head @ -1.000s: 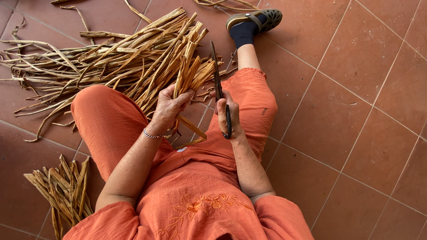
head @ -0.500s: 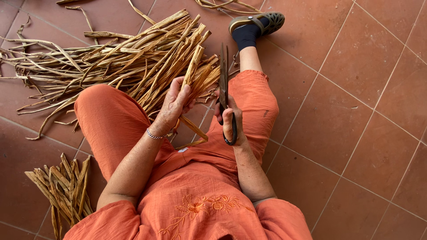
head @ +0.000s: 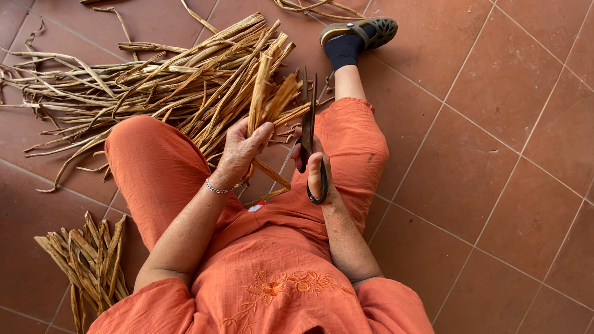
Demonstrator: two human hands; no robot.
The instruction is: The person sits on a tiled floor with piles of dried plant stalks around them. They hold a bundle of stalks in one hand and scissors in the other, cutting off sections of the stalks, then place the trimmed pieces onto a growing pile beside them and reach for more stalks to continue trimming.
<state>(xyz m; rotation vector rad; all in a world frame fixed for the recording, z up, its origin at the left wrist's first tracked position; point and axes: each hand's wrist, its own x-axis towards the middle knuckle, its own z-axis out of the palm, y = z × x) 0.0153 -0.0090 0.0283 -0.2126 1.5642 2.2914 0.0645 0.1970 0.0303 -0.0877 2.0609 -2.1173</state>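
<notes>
Gripping a dried leaf strip (head: 261,86) upright over the lap, the left hand (head: 240,151) is clamped on its lower part, wrist bent back. At three o'clock, just beside it, the right hand (head: 317,170) clasps dark scissors (head: 307,127), blades pointing to twelve. A leaf pile (head: 154,86) spreads toward ten o'clock, and a smaller bundle (head: 86,263) lies at eight.

Terracotta tiled floor (head: 495,185), pale grout lines, soft even daylight
</notes>
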